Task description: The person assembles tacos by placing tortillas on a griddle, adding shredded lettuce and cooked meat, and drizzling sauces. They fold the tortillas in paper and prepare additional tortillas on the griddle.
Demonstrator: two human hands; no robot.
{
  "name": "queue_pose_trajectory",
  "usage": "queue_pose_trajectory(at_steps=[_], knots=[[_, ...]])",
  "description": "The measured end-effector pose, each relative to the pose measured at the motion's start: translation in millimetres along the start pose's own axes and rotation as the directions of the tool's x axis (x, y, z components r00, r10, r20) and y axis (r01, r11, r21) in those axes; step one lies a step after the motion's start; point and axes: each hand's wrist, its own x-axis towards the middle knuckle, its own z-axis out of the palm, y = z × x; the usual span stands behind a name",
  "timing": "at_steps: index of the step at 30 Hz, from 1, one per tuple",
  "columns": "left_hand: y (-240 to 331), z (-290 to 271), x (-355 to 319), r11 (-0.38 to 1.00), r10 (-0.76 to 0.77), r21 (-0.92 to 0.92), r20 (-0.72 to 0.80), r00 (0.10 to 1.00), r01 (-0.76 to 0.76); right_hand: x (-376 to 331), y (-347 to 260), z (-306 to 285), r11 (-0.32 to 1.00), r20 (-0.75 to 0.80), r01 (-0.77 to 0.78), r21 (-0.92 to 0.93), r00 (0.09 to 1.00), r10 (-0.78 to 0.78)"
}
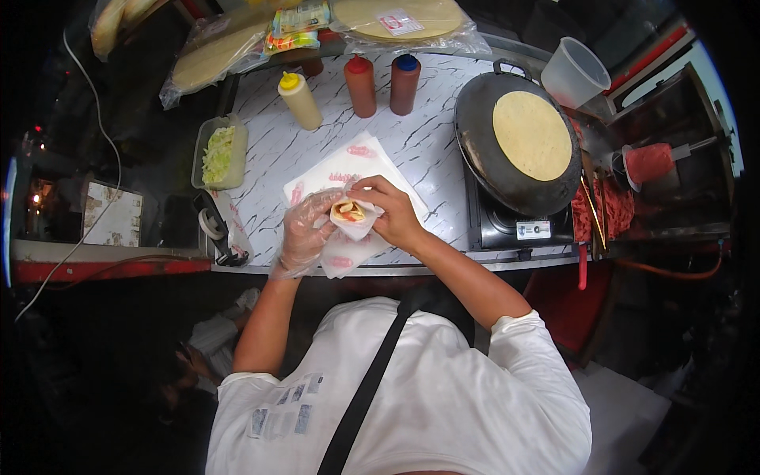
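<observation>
Between my two hands is a wrap [348,211] in white printed paper, its filled end facing up. My left hand [305,227], in a clear plastic glove, closes round its left side. The bare right hand [389,207] grips the paper from the right, fingers over the far edge. Beneath them lie several sheets of white wrapping paper [384,163] with red print. To the right, a flatbread [532,136] rests on a black domed griddle [483,158] over a gas stove [495,229].
Three squeeze bottles, yellow-capped [300,101], red-capped [360,85] and blue-capped [404,84], stand behind. Shredded lettuce fills a tub [237,162] at left, beside a tape dispenser [215,226]. Right of the stove are reddish meat [619,207] and tongs [599,210]. Bagged flatbreads [412,17] lie at the back.
</observation>
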Motion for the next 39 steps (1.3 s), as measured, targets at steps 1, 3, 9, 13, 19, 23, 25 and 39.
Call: queue_pose_trajectory(at_steps=[1,3,9,13,19,23,25,39], knots=[[0,-2,-4,0.999,0.016,0.033,-0.001,1.0,-0.016,-2,-2,2,0.998,-0.014,0.058,0.007,0.998,-0.058],[1,-6,-13,0.994,0.079,0.074,-0.011,0.997,-0.078,-7,-7,6,1.0,0.011,-0.001,-0.013,1.0,0.001],[7,-18,-33,0.999,0.033,0.004,0.046,0.998,-0.033,-29,-18,16,0.998,-0.028,-0.037,-0.053,0.999,0.036],[3,-16,-41,0.988,-0.047,-0.144,0.072,0.996,0.057,-37,-16,23,0.992,-0.079,-0.002,-0.126,0.997,-0.008],[-13,-15,-41,0.939,-0.119,-0.303,0.152,0.981,0.161,-63,-36,22,0.974,-0.148,-0.095,-0.203,0.987,0.066],[-18,-10,-44,0.813,-0.284,-0.447,0.256,0.924,0.373,-78,-42,16,0.955,-0.085,-0.298,-0.002,0.951,0.296],[-21,-2,-47,0.731,-0.409,-0.453,0.307,0.859,0.51,-81,-34,16,0.838,-0.025,-0.494,0.229,0.858,0.513],[-71,37,-56,0.48,-0.769,-0.305,0.305,0.562,0.822,-50,14,21,0.798,-0.065,-0.595,-0.096,0.804,0.591]])
